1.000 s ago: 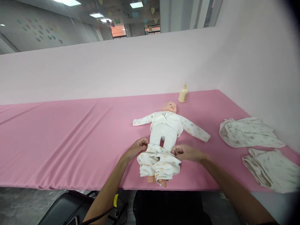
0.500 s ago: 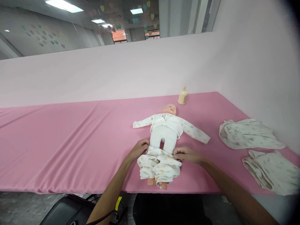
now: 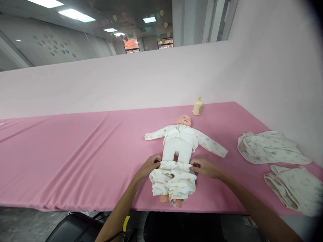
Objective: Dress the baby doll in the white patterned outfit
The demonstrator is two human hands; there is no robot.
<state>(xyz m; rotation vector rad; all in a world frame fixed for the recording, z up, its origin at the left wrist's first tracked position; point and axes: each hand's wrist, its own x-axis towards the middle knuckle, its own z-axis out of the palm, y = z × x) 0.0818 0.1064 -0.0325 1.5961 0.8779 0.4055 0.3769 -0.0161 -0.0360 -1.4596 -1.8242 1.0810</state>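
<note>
So, pink sheet [image 3: 88, 161]; doll [image 3: 177, 143] on it, long axis near-to-far, head [image 3: 184, 120] at the far end. Patterned pants [image 3: 182, 185] bunched round its lower legs, waistband [image 3: 175, 165] crosswise between left hand [image 3: 150, 165] and right hand [image 3: 205, 168]. Both equally near, one per end, fingertips pinched on it.

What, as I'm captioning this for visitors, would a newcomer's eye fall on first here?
Probably the doll first, lying face up in pale clothes on the broad pink sheet. Next, the patterned trousers bunched around its lower legs, with the left hand and the right hand at opposite ends of the waistband. Beyond its head and to the right, a pale yellow bottle stands near the wall.
</note>
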